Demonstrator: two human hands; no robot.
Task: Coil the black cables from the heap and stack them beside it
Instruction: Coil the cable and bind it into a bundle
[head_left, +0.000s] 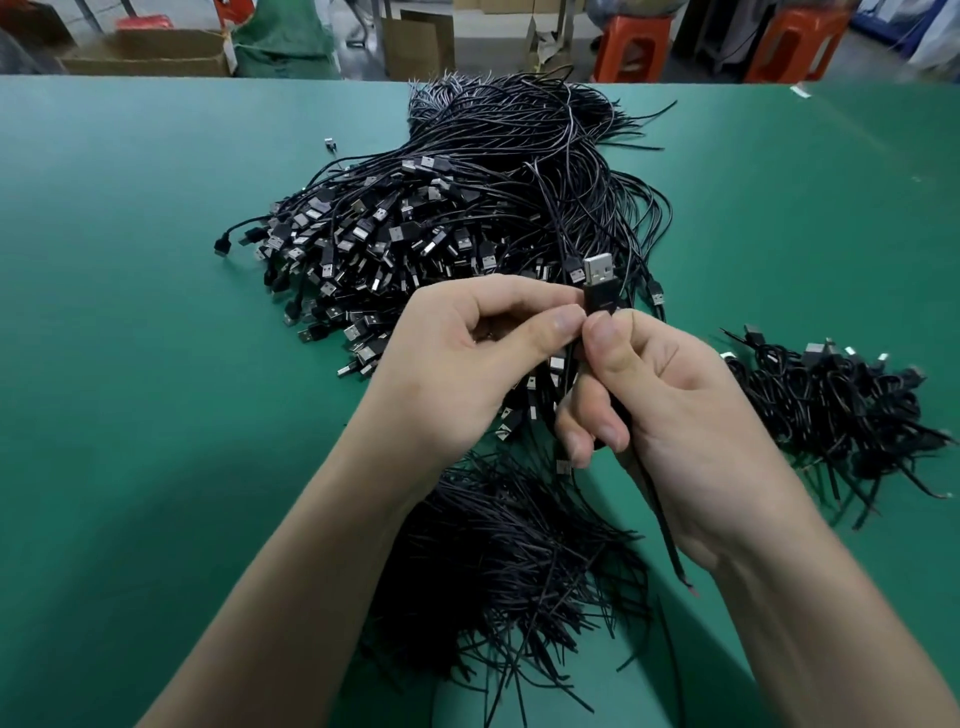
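Observation:
A big heap of black USB cables (467, 208) covers the middle of the green table (130, 312), plugs toward me. Above its near edge I hold one black cable (601, 283) upright, its silver USB plug pointing up. My right hand (675, 405) grips the cable just below the plug, and the wire's loose end trails down past my wrist. My left hand (467, 353) pinches the same cable right beside the right thumb. A stack of coiled cables (831, 405) lies on the table to the right of the heap.
A bundle of thin black ties (509, 561) lies near the table's front edge, under my forearms. A lone small plug (329, 143) sits on the table at the far left of the heap. Beyond the table stand cardboard boxes (150, 52) and orange stools (631, 47).

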